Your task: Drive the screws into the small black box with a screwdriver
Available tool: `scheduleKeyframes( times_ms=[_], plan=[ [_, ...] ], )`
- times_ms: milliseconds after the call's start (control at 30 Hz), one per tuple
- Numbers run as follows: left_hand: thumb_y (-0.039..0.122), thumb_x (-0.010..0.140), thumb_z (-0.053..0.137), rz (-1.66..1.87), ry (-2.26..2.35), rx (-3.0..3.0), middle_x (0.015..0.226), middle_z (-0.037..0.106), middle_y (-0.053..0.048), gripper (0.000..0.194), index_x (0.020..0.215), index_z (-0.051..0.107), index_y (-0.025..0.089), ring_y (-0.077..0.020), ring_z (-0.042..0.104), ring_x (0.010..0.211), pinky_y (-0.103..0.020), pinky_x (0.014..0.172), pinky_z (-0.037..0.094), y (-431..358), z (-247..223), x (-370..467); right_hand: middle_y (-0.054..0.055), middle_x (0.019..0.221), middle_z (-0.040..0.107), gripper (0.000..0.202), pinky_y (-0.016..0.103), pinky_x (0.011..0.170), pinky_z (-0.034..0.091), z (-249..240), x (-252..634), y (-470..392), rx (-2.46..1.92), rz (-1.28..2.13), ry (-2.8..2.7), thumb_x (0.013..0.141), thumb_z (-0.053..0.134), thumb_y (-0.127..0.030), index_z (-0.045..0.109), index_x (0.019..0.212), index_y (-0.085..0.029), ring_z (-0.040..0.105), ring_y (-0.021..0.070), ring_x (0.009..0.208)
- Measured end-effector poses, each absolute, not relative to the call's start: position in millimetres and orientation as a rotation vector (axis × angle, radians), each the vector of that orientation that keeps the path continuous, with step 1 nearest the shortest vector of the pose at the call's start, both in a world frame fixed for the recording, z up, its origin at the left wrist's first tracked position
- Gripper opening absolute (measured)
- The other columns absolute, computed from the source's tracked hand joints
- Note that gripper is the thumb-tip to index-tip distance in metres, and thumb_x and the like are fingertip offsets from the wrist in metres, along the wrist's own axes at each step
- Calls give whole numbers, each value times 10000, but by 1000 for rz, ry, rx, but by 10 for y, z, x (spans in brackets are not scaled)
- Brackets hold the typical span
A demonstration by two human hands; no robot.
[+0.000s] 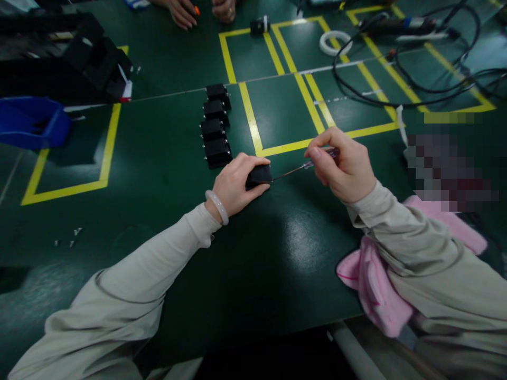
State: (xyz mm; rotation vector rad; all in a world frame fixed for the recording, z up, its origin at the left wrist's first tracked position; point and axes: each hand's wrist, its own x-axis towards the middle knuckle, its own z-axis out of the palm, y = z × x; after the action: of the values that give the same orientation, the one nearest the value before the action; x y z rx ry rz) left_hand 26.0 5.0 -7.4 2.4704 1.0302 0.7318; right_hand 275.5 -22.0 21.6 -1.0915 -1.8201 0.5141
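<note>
My left hand (237, 182) is closed around a small black box (260, 174) and holds it down on the green table. In my right hand (343, 163) is a screwdriver (307, 164) with a clear handle. Its thin shaft points left, and the tip meets the near right corner of the box, where a screw may sit; that spot is too small to make out. Just beyond my left hand, several similar black boxes (217, 150) stand in a column, with small shiny screws sticking out at their sides.
Loose screws (75, 232) lie at the left, below a blue bin (34, 121) and black stacked trays (91, 53). Yellow tape (285, 148) marks the table. A white tape ring (336, 43) and black cables (356, 97) lie far right, pink cloth (380, 290) near right. Another person's hands (184, 13) are opposite.
</note>
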Motion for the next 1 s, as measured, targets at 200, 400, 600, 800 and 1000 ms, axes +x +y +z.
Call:
scheduleKeyframes(
  times_ms=[200,400,600,800,1000],
  plan=[
    [258,872,691,719,1039,2447,1191,635,-90,412,1263,582,194,-259,621,1106,-435,988,516,52,-72,260,31,828,576,338,308,571,480,199,2749,-217,-1125,528,-1787,983,494,-559,569,1002,-230,576,149,696],
    [267,874,686,710,1041,2445,1191,633,-90,413,1265,580,192,-257,618,1110,-429,997,510,57,-75,261,12,755,561,359,302,561,466,224,2745,-222,-1133,532,-1807,970,512,-572,565,889,-226,554,133,637],
    [265,873,685,712,1041,2434,1193,635,-88,411,1264,580,190,-255,621,1118,-423,998,512,63,-82,260,10,803,571,320,298,560,461,189,2741,-205,-1077,529,-1786,986,502,-536,562,975,-222,544,116,619],
    [265,876,691,711,1040,2433,1206,636,-90,412,1265,577,193,-252,619,1121,-426,1002,511,65,-87,257,1,755,555,321,291,552,448,183,2745,-204,-1092,518,-1785,981,513,-535,565,932,-222,554,128,641],
    [274,879,689,710,1038,2430,1189,635,-97,409,1262,577,185,-257,619,1105,-432,985,517,61,-85,256,-3,778,572,277,286,540,436,184,2746,-201,-1075,491,-1793,984,532,-493,562,925,-224,526,100,578]
  ],
)
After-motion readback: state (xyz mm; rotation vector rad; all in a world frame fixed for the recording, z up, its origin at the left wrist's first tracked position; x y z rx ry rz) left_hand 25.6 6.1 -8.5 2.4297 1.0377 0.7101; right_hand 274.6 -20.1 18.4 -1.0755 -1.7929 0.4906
